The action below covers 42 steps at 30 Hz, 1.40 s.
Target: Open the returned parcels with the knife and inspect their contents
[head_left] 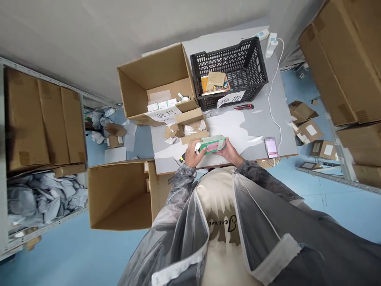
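A small green-and-white product box (pixel 212 144) with a pink panel is held near the table's front edge. My left hand (pixel 193 153) grips its left end, where a white bit shows at the end. At the right end and lower side, my right hand (pixel 228 152) holds it with the thumb near the top corner. Just behind the box stands an open small cardboard box (pixel 192 126) with crumpled white material inside. A knife with a yellow part (pixel 181 159) lies beside my left hand, partly hidden.
On the table (pixel 226 123) stand a large cardboard box (pixel 157 67) with white boxes inside and a black crate (pixel 229 67) holding several packets. A red-black utility knife (pixel 244 107), a phone (pixel 271 147) and a white cable (pixel 270 95) lie rightward. An open carton (pixel 119 194) is at left.
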Each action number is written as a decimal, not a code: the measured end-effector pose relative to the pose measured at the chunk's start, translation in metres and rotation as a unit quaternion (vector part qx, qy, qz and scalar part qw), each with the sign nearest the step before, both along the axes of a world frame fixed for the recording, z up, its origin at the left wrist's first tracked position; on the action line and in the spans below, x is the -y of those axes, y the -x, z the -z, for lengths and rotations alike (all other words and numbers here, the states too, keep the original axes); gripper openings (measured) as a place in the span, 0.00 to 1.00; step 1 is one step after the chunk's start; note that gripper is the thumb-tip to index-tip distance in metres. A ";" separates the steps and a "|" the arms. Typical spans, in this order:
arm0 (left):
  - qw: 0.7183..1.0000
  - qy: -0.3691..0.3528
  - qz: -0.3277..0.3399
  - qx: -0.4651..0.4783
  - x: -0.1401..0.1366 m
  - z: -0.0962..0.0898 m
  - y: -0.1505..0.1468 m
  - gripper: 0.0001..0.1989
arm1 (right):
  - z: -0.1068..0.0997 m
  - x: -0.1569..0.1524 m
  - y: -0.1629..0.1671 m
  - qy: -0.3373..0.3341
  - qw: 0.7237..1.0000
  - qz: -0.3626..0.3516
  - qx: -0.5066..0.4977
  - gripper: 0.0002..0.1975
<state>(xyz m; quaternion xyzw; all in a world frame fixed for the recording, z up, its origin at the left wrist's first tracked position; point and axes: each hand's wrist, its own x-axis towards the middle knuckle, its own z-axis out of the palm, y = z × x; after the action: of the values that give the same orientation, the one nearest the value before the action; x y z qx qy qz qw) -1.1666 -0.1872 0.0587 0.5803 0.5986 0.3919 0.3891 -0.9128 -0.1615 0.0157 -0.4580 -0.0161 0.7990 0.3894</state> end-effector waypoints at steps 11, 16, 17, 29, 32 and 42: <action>0.970 -0.114 0.062 -0.207 0.018 -0.051 -0.026 0.26 | -0.014 -0.023 0.024 0.076 0.995 0.058 0.023 0.19; 0.967 -0.125 -0.046 -0.218 0.027 -0.031 -0.030 0.30 | -0.022 -0.027 0.038 0.095 0.994 0.056 0.023 0.17; 0.966 -0.127 -0.064 -0.217 0.028 -0.026 -0.030 0.34 | -0.024 -0.027 0.043 0.100 0.993 0.054 0.023 0.18; 0.953 -0.142 -0.216 -0.157 0.009 -0.041 0.070 0.34 | -0.041 -0.050 0.104 0.031 0.994 -0.085 -0.061 0.22; 0.938 -0.154 -0.220 -0.218 -0.021 -0.071 0.128 0.35 | -0.045 -0.064 0.116 0.020 0.991 -0.113 -0.074 0.27; 0.942 -0.112 -0.103 -0.298 -0.222 -0.084 0.314 0.30 | -0.030 -0.045 0.071 0.038 0.994 -0.102 -0.013 0.20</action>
<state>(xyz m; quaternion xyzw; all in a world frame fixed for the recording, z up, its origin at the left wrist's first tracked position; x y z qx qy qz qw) -1.4807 0.0346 0.1431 0.6458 0.6956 0.3037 0.0829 -0.9839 -0.1166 0.0456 -0.4576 -0.0275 0.8406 0.2885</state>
